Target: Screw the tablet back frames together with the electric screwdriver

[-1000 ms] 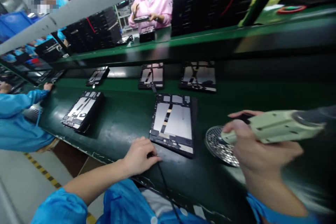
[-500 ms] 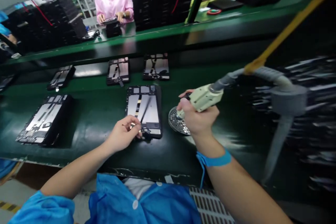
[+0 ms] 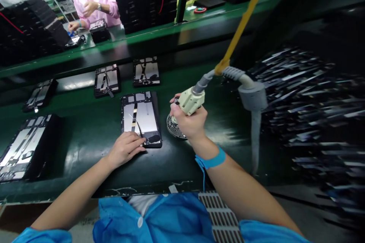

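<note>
Head view: flat black rectangular device, silver-panelled, lies inward of the dark-green tabletop's front edge. Left hand, fingers slightly bent, touches its near edge; grasp undeterminable. Right hand encloses pale-green power tool. Thin black cable, earlier slanting right, now curves left.

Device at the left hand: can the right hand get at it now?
Probably yes: the right hand, gripping the pale green tool, is by the perforated dish, just right of the device. The left hand covers only the lower-left corner, leaving the right side free.
</note>
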A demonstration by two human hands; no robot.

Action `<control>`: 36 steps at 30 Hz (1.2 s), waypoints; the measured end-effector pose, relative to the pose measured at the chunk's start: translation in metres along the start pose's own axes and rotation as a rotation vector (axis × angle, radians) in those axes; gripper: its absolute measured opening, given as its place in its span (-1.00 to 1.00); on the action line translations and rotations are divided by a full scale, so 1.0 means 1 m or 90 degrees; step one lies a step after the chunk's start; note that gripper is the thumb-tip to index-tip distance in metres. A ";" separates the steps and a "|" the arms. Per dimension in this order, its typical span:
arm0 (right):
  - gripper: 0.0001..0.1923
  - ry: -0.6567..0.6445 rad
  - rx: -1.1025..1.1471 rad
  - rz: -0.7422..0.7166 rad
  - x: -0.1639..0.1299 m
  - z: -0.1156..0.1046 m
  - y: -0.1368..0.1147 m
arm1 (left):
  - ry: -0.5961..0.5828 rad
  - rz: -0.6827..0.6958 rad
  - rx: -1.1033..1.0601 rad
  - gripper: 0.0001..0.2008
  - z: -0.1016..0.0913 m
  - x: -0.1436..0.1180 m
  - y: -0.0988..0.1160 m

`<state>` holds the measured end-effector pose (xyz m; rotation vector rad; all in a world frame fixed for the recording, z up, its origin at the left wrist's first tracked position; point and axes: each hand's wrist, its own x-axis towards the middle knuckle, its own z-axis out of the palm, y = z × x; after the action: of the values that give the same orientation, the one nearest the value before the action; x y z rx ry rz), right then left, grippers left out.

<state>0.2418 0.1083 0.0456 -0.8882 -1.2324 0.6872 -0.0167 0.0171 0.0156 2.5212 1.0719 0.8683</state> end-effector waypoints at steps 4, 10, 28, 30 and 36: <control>-0.77 0.004 0.009 0.007 0.000 0.001 -0.001 | 0.019 -0.017 0.058 -0.78 0.006 -0.005 -0.007; -0.75 0.016 0.001 0.024 0.001 0.000 -0.001 | 0.029 -0.071 0.067 -0.80 0.009 -0.014 -0.008; -0.80 0.034 -0.041 0.009 0.005 -0.005 -0.009 | 0.062 -0.143 0.078 -0.82 0.018 -0.008 0.007; -0.81 0.039 -0.041 0.009 0.007 -0.004 -0.005 | 0.070 -0.112 0.063 -0.84 0.019 -0.003 0.003; -0.81 0.040 -0.027 -0.017 0.008 0.002 0.005 | 0.075 -0.089 0.138 -0.83 0.019 -0.003 0.008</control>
<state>0.2417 0.1177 0.0457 -0.9202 -1.2049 0.6101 -0.0021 0.0089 0.0028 2.5524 1.4333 0.9145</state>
